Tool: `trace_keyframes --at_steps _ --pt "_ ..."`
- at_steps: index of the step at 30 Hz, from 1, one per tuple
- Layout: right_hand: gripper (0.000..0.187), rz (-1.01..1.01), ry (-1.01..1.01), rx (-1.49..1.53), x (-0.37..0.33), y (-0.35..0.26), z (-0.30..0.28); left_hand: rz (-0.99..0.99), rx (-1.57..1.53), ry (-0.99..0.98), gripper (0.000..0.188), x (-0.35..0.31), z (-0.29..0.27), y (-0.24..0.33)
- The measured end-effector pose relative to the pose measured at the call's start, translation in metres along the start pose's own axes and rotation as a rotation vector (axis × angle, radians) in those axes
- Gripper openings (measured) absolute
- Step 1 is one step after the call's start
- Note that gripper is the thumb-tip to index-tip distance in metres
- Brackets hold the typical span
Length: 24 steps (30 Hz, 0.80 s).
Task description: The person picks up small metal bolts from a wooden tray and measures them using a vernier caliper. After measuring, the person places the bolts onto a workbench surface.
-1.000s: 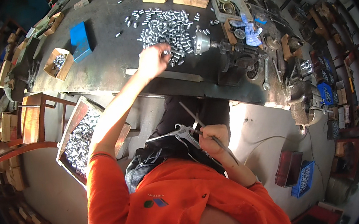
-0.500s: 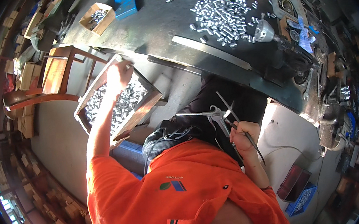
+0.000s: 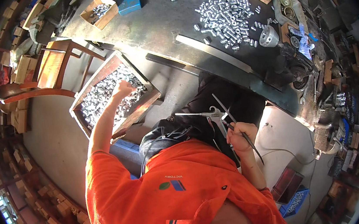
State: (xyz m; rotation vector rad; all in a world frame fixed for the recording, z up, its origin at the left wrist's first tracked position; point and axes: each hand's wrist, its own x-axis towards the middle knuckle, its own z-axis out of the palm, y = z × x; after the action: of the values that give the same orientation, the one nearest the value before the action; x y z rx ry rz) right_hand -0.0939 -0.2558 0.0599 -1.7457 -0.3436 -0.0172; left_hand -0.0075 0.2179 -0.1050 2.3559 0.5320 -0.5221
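With clock positions read from the middle of the view, the left hand [image 3: 123,90] lies toward ten o'clock, over the loose metal pieces [image 3: 101,92] in a wooden box [image 3: 141,111]. Its fingers are drawn narrow, pointing toward three o'clock of the wrist; whether a piece is pinched between them cannot be told. Pieces lie around the fingers on every visible side, those at twelve o'clock of the hand reaching the far end of the box.

The right hand [image 3: 242,135], at four o'clock, is closed around a slender, dark, tapering rod [image 3: 222,107], whose ends project toward eleven and five o'clock of the fist. Just beside it, at ten o'clock of that hand, is a grey blow gun [image 3: 215,114] with a thin straight nozzle and hooked top; contact with the hand is unclear.

The box has straight, worn plank walls; its contents are short, shiny and jumbled. At one o'clock, a heap of bright cylindrical parts [image 3: 224,17] spreads over the dark, smooth bench [image 3: 159,24], with a flat pale strip [image 3: 212,52] along the bench's near edge. At two o'clock stands a round, perforated silvery cup [image 3: 268,36].
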Motion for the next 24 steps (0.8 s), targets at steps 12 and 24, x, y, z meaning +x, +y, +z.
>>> trace_keyframes --at_steps 12,24 --pt "0.031 0.195 0.056 0.141 -0.001 -0.004 -0.002 0.131 0.178 0.189 0.016 -0.019 0.002 0.016" --pt "0.031 0.19 0.015 0.288 0.004 -0.012 -0.001 0.183 0.152 0.36 0.023 0.033 0.041 -0.058"
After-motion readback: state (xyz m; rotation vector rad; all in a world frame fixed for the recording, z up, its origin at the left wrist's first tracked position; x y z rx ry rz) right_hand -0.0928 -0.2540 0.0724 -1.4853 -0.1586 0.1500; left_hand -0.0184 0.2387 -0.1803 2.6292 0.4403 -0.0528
